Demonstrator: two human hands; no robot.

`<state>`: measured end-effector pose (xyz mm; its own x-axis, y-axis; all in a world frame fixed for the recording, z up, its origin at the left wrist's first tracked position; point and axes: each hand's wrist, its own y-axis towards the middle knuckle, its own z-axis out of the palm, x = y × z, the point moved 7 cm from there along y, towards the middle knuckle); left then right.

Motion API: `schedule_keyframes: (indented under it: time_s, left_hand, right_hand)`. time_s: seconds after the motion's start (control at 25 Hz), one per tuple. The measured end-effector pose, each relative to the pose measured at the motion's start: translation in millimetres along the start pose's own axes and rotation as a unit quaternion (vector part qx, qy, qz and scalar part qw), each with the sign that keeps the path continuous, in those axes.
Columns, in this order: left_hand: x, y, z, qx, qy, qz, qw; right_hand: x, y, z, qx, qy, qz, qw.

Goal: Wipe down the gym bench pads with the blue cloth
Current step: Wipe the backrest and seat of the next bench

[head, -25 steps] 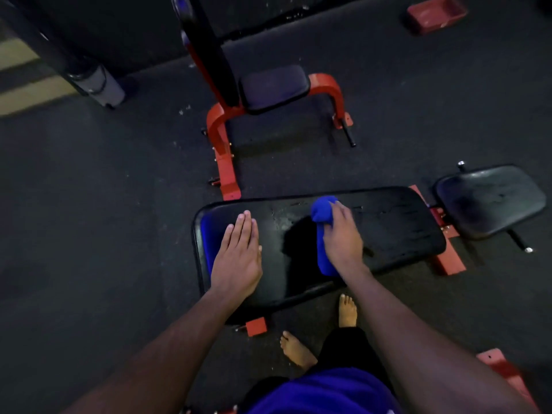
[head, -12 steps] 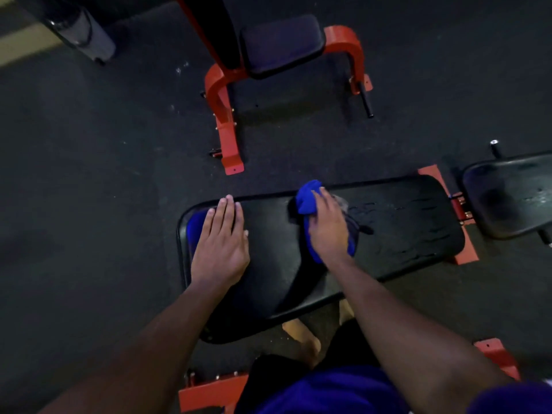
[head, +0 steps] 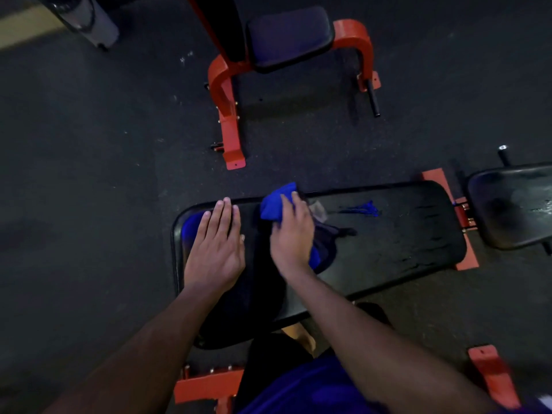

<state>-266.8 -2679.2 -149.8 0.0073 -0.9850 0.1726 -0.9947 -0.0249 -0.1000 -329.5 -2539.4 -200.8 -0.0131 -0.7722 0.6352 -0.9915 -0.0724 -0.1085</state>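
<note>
Starting at the left end of the long black pad, the left hand is lying flat on it, fingers straight and together, palm down, basically bracing and holding nothing. Just beside it, the right hand is pressing down on the blue cloth, fingers curled over the bunched-up fabric and gripping it. The cloth is sitting on the far edge of the pad, roughly a third of the way along from the left end, with a bit of blue peeking out under the heel of the hand too.

Moving right, the rest of that pad is showing streaky, patchy marks, which look to me like wet smears or leftover grime, hard to say which in this light. There's also a blue smudge on it that could be a reflection.

Further right, the smaller seat pad is sitting well apart from both hands, also looking streaky.

My guess: the job is somewhere around the middle. The long pad is being worked right now, the right half and the seat pad possibly needing another pass. The other bench behind, on its red frame, is sitting nowhere near the cloth.
</note>
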Motion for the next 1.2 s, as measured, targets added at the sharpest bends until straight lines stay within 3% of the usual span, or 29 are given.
schedule_keyframes:
  time_s: [0.12, 0.24, 0.52, 0.64, 0.8, 0.88, 1.0, 1.2]
  left_hand:
    - [-0.2, -0.9, 0.9, -0.002, 0.002, 0.001, 1.0]
    - [-0.1, -0.1, 0.7, -0.001, 0.0, -0.005, 1.0]
    - [-0.2, 0.6, -0.1, -0.001, 0.003, -0.005, 1.0]
    - [0.0, 0.2, 1.5, -0.001, 0.005, -0.006, 1.0]
    - [-0.6, 0.9, 1.3, 0.0, 0.003, -0.005, 1.0]
    - [-0.5, 1.3, 1.0, -0.003, 0.006, -0.003, 1.0]
    - [0.1, 1.2, 0.6, -0.002, -0.001, -0.002, 1.0]
    - [-0.2, 0.9, 1.3, -0.009, -0.004, 0.002, 1.0]
  right_hand:
    - [22.5, -11.5, 4.0, 0.04, 0.005, -0.066, 0.997]
    - [-30.5, 8.8, -7.9, 0.029, -0.025, -0.1, 0.994]
    - [-162.6, 73.8, -35.6, -0.002, -0.007, 0.1, 0.995]
    - [-130.8, 63.4, -31.8, -0.028, 0.028, 0.113, 0.993]
    - [-11.0, 9.1, -1.8, 0.002, 0.04, -0.026, 0.999]
    - [6.6, 3.8, 3.3, 0.026, 0.046, -0.061, 0.997]
    - [-38.5, 18.3, -5.0, 0.063, 0.016, -0.108, 0.992]
    - [-162.0, 76.5, -42.8, 0.084, -0.021, 0.036, 0.996]
